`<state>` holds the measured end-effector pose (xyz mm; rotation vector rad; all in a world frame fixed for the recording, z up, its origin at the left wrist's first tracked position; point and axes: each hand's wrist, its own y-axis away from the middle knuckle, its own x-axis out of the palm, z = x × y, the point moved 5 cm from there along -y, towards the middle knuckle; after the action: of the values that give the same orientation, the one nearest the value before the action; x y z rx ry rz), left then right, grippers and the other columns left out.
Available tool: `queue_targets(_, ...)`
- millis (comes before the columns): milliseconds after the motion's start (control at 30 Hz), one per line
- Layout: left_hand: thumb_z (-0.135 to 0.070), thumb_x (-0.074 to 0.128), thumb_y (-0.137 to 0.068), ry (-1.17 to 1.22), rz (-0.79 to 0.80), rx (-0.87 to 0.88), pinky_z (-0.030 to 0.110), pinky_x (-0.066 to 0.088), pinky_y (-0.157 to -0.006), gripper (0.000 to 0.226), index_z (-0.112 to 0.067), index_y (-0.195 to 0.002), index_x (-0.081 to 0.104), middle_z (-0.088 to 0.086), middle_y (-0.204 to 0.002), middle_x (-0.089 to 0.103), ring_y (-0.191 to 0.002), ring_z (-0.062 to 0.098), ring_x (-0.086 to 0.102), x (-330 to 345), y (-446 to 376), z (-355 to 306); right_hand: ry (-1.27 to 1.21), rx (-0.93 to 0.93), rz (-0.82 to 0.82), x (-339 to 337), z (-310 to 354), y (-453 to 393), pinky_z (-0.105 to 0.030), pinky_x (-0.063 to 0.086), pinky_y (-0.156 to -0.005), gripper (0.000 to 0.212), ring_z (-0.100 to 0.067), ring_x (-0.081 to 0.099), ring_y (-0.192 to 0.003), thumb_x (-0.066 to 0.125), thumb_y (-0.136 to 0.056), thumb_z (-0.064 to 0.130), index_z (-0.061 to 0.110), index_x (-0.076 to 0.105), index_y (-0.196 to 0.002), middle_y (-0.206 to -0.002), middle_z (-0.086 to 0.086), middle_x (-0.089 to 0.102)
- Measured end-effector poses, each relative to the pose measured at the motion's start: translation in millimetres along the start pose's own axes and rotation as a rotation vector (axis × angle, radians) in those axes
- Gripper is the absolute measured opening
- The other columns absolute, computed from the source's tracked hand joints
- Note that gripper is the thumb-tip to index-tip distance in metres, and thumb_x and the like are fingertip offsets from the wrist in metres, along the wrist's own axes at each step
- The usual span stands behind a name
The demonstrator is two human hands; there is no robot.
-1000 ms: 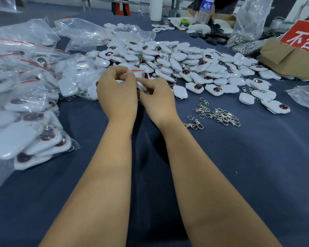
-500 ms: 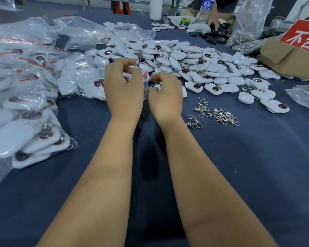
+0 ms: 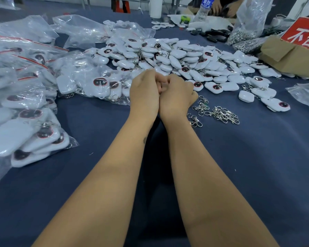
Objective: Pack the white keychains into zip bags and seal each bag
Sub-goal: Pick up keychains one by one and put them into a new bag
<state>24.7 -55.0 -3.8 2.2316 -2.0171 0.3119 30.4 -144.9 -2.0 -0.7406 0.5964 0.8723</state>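
— Head view: what are the hands doing?

— The left hand (image 3: pixel 144 93) and right hand (image 3: pixel 177 97) are pressing together, fingers curling; whether they are gripping anything, I cannot tell.

— And the keychains?

— The keychains (image 3: pixel 177 57) are lying heaped just beyond the hands on the blue surface (image 3: pixel 257 166). Filled bags (image 3: pixel 25 122) are sitting well left; loose clips (image 3: pixel 219 113) are lying just right.

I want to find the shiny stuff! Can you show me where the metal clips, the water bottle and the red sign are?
metal clips (image 3: pixel 221 114): head view, middle of the loose silvery pile.
water bottle (image 3: pixel 204 8): head view, on its blue label.
red sign (image 3: pixel 305 33): head view, on its red face beside the white characters.
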Motion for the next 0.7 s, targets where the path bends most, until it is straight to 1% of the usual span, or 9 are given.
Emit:
queue_targets(67, -0.013, 0.043, -0.094, -0.005, -0.029, -0.068, 0.015, 0.037, -0.043, 0.027, -0.008, -0.075, 0.061, -0.004, -0.051, 0.051, -0.043, 0.007, 0.044, -4.2, -3.7, 5.9, -0.235, 0.007, -0.023, -4.4, 1.6, 0.0, -0.042, 0.039, -0.093, 0.018, -0.025, 0.053, -0.100, 0.039, -0.102, 0.019, 0.015, 0.054, -0.092, -0.102, -0.006, 0.064)
queue_targets(133, -0.012, 0.046, -0.093, 0.021, -0.049, -0.100, 0.020, 0.039, -0.045, 0.022, -0.008, -0.078, 0.061, -0.002, -0.055, 0.054, -0.048, 0.010, 0.047, -6.3, -5.8, 9.5, -0.533, 0.064, -0.049, -7.4, 0.2, 1.7, -0.034, 0.045, -0.079, 0.020, -0.013, 0.054, -0.079, 0.037, -0.103, 0.020, 0.014, 0.051, -0.090, -0.087, -0.001, 0.061)
queue_targets(233, -0.013, 0.052, -0.092, 0.056, -0.140, -0.051, 0.022, 0.042, -0.053, 0.011, -0.014, -0.085, 0.060, -0.004, -0.063, 0.054, -0.058, 0.011, 0.048, -11.4, -7.9, 8.5, -0.728, 0.129, -0.100, -9.5, -2.6, 4.6, -0.018, 0.037, -0.060, 0.026, 0.001, 0.045, -0.057, 0.039, -0.104, 0.022, 0.019, 0.050, -0.080, -0.067, 0.011, 0.049)
queue_targets(367, -0.015, 0.051, -0.094, 0.176, -0.237, -0.047, 0.023, 0.041, -0.061, 0.015, -0.016, -0.081, 0.057, -0.009, -0.064, 0.055, -0.060, 0.009, 0.048, -21.1, -14.2, 7.7, -0.853, 0.167, -0.020, -6.9, 2.5, 7.0, -0.042, 0.052, -0.077, 0.027, -0.010, 0.053, -0.070, 0.046, -0.103, 0.027, 0.026, 0.053, -0.077, -0.071, 0.011, 0.055)
queue_targets(433, -0.019, 0.052, -0.094, 0.170, -0.149, -0.094, 0.029, 0.046, -0.076, 0.014, -0.014, -0.094, 0.065, -0.001, -0.091, 0.069, -0.081, 0.017, 0.062, -16.8, -16.0, 10.2, -0.889, 0.186, 0.056, -2.8, 5.5, 7.9, -0.048, 0.053, -0.083, 0.018, -0.016, 0.058, -0.079, 0.052, -0.100, 0.030, 0.023, 0.055, -0.084, -0.084, 0.004, 0.063)
queue_targets(500, -0.023, 0.051, -0.095, 0.217, -0.037, -0.170, 0.036, 0.050, -0.091, 0.027, -0.011, -0.111, 0.069, 0.009, -0.118, 0.070, -0.109, 0.026, 0.066, -9.5, -12.8, 12.7, -0.832, 0.161, 0.119, 1.1, 8.0, 9.5, -0.046, 0.052, -0.084, 0.017, -0.020, 0.060, -0.082, 0.057, -0.098, 0.032, 0.020, 0.058, -0.086, -0.093, -0.001, 0.067)
queue_targets(567, -0.023, 0.050, -0.097, 0.215, 0.018, -0.199, 0.036, 0.052, -0.085, 0.027, -0.012, -0.106, 0.073, 0.012, -0.113, 0.072, -0.106, 0.027, 0.068, -6.1, -10.5, 14.2, -0.775, 0.113, 0.161, 3.6, 9.3, 9.9, -0.042, 0.052, -0.085, 0.016, -0.021, 0.062, -0.086, 0.058, -0.098, 0.031, 0.019, 0.062, -0.089, -0.095, -0.002, 0.069)
queue_targets(633, -0.016, 0.048, -0.097, 0.229, 0.037, -0.181, 0.033, 0.050, -0.071, 0.031, -0.020, -0.085, 0.077, 0.006, -0.099, 0.074, -0.088, 0.022, 0.069, -6.7, -12.4, 14.3, -0.791, 0.093, 0.207, 4.2, 9.9, 9.7, -0.038, 0.051, -0.081, 0.010, -0.017, 0.060, -0.082, 0.058, -0.097, 0.025, 0.020, 0.065, -0.092, -0.090, 0.002, 0.067)
queue_targets(700, -0.008, 0.045, -0.096, 0.308, 0.050, -0.189, 0.027, 0.044, -0.060, 0.031, -0.019, -0.084, 0.072, 0.001, -0.086, 0.070, -0.073, 0.016, 0.064, -8.5, -13.8, 12.9, -0.841, 0.097, 0.277, 5.7, 10.5, 10.3, -0.024, 0.051, -0.069, 0.014, -0.008, 0.059, -0.075, 0.057, -0.092, 0.012, 0.021, 0.067, -0.097, -0.085, 0.006, 0.064)
